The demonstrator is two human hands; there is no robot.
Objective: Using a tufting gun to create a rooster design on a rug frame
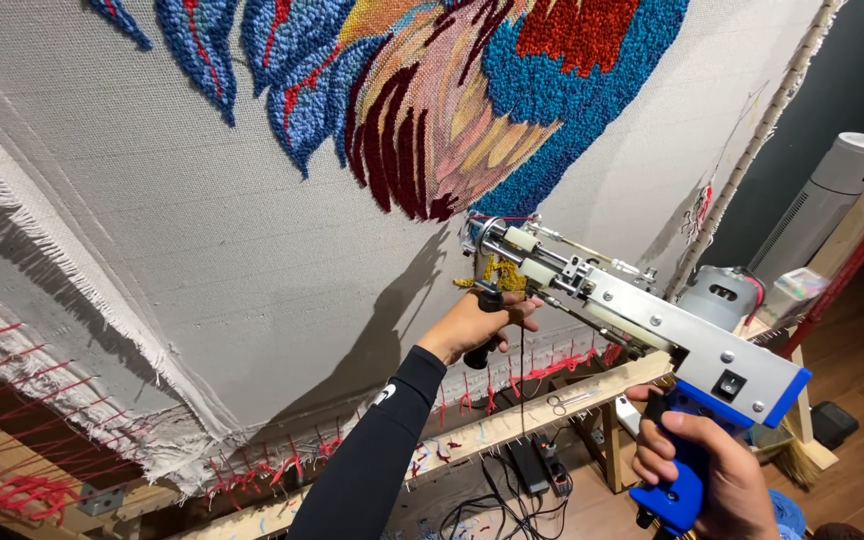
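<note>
Tufting gun (642,325) is held two-handed, needle end pressed to backing cloth (252,240) near frame's lower right edge, just under the tufted multicolour patch (452,90). Left hand (477,325) is closed round the black front handle; right hand (707,475) is wrapped tight on the blue rear grip (682,470). Gun looks rigid, metal, prob fairly heavy w/ motor (720,295) at rear; best taken by both handles. Cloth is soft, stretched taut on wooden frame (512,420). Body sits between the two grips.
</note>
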